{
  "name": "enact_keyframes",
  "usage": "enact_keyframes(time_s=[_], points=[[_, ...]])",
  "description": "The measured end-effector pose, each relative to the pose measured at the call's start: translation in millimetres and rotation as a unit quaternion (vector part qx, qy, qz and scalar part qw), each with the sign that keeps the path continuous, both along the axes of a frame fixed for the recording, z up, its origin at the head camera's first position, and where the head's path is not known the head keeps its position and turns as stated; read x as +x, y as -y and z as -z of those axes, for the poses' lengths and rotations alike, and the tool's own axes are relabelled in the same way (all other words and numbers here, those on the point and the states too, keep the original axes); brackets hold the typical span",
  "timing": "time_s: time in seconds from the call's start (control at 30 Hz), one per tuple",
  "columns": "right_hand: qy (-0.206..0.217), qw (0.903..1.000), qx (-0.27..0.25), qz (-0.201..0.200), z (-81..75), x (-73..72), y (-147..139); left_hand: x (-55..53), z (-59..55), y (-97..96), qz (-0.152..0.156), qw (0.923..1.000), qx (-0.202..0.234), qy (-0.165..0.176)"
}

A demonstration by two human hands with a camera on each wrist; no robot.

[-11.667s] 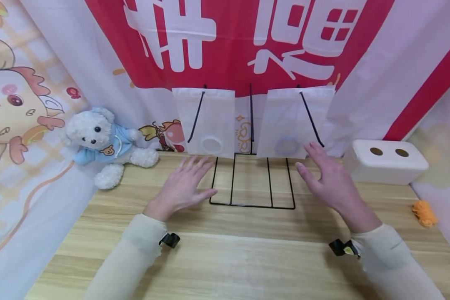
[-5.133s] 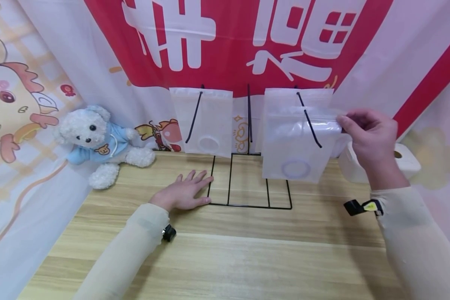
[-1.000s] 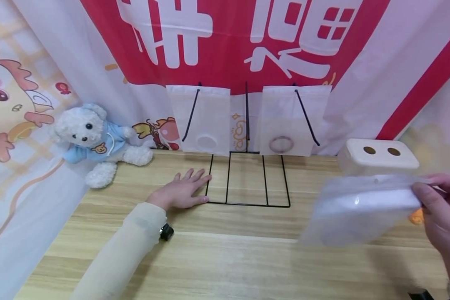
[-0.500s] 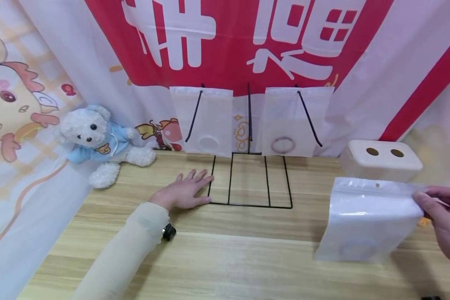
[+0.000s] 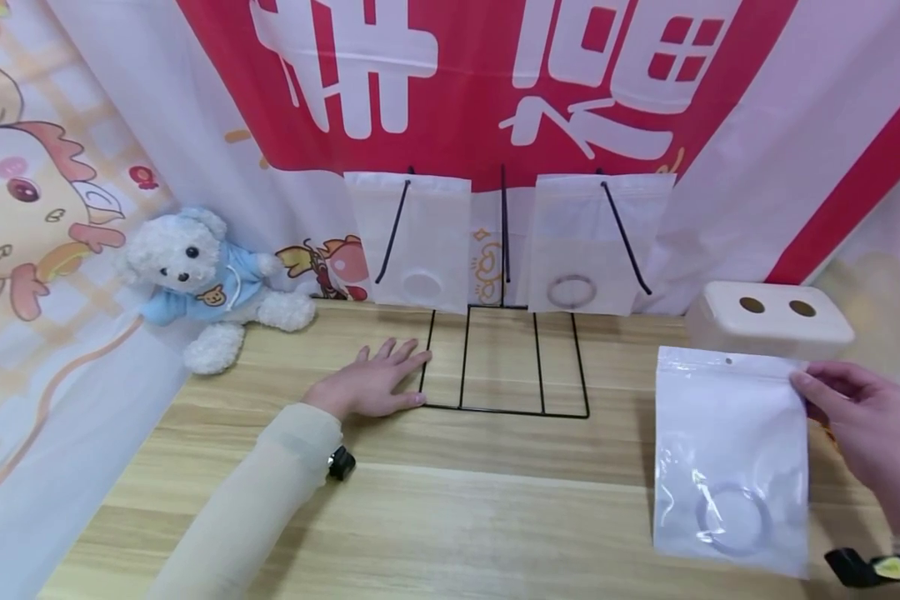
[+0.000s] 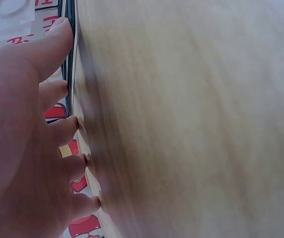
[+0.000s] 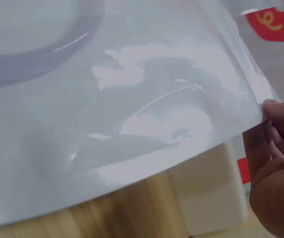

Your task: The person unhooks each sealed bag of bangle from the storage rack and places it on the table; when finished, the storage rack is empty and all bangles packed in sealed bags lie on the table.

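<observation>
My right hand [image 5: 866,425] pinches the top right corner of a white zip-lock bag [image 5: 731,417] at the right of the head view. A pale purple ring [image 5: 733,518], like a bangle, shows through near its bottom. In the right wrist view the bag [image 7: 132,114] fills most of the picture, with thumb and fingers at its edge. My left hand [image 5: 371,383] rests with spread fingers on the left side of a black wire display rack [image 5: 525,411]. Similar bags hang from its left hook [image 5: 442,233] and right hook [image 5: 570,225]; a darker ring [image 5: 572,291] shows in the right one.
A white box [image 5: 780,317] with two round holes stands behind the held bag. At the back left sits a white teddy bear [image 5: 213,283] in a blue hoodie. Printed cloth [image 5: 450,100] hangs behind the rack on the wooden table [image 5: 420,533].
My right hand has taken the bag off the right hook and carried it to the front right. The bag has since turned to hang flat. My left hand has settled on the rack.
</observation>
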State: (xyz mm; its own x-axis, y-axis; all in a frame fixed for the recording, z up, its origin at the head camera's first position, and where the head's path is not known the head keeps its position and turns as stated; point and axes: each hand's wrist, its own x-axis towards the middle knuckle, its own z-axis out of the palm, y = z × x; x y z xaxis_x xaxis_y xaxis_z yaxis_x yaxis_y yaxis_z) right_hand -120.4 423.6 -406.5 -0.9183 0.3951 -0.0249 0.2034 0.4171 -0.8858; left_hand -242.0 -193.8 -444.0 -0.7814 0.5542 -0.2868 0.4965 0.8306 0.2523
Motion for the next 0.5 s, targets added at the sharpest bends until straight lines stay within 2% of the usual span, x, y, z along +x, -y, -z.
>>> enact_keyframes(time_s=[0.17,0.33,0.5], points=[[0.019,0.9992,-0.004,-0.034,16.5,-7.9,-10,0.2,0.4,-0.6,0.001,1.0,-0.001,-0.001],[0.06,0.9969,0.038,-0.034,29.6,-12.9,-16,0.5,0.0,-1.0,0.001,1.0,-0.001,0.0],[0.067,0.9954,0.059,-0.035,38.5,-16.4,-23,0.7,-1.1,-1.2,0.0,1.0,0.001,0.002]])
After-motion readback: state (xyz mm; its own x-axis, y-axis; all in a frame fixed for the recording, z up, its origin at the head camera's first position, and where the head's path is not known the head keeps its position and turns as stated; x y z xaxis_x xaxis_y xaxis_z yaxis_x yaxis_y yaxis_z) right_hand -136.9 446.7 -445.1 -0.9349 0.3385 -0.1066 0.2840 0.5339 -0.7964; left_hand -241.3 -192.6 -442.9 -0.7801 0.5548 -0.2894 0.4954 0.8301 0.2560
